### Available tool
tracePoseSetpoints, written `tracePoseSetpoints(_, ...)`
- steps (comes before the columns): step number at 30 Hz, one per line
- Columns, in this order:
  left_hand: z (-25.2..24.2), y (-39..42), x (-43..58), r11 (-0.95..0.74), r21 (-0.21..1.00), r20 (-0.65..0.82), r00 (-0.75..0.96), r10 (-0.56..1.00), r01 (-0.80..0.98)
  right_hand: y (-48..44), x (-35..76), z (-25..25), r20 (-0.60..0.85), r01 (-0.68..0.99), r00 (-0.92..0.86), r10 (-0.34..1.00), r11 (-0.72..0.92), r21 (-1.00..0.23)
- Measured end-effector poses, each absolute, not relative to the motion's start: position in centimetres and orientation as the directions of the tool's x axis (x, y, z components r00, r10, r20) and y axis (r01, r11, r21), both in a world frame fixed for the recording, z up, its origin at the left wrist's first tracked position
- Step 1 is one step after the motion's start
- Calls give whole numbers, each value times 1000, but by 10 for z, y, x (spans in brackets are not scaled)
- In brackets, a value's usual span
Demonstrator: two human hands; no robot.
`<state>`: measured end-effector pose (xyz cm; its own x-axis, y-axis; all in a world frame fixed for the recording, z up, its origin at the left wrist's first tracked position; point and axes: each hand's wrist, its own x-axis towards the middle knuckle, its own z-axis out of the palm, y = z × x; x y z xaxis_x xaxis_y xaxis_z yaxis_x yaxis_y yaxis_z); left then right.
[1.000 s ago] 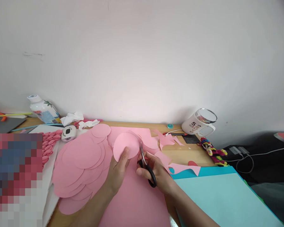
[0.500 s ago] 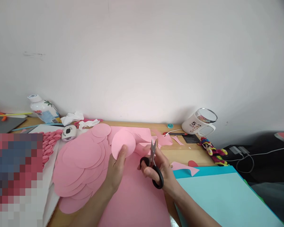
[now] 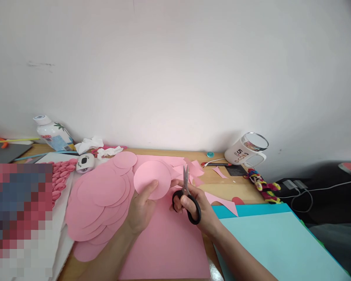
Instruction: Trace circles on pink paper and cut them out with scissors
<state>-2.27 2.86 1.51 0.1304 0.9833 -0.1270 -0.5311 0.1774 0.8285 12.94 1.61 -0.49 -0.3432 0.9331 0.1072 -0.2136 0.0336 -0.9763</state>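
Between thumb and fingers, my left hand pinches a pink paper circle, held up facing me. My right hand has its fingers through the black handles of a pair of scissors, whose blades point upward and look nearly together. The blades are to the right of the circle and apart from it. Under both hands lies a large pink sheet. A broad pile of pink paper circles spreads to the left. Curved pink offcuts lie beyond and right of my right hand.
Pale blue sheets cover the right side of the desk. Along the wall stand a white mug and a white bottle. A small white device, crumpled tissue and a colourful figure lie around. A blurred patch hides the lower left.
The paper circle has turned to face me more fully. My right hand and the scissors have shifted slightly up and left. Offcuts near the blades have moved.
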Motion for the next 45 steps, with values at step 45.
tracePoseSetpoints(45,-8,23,-20,149,950,-116,134,984,-273,21,135,10,-44,-78,-450,892,-89,-993)
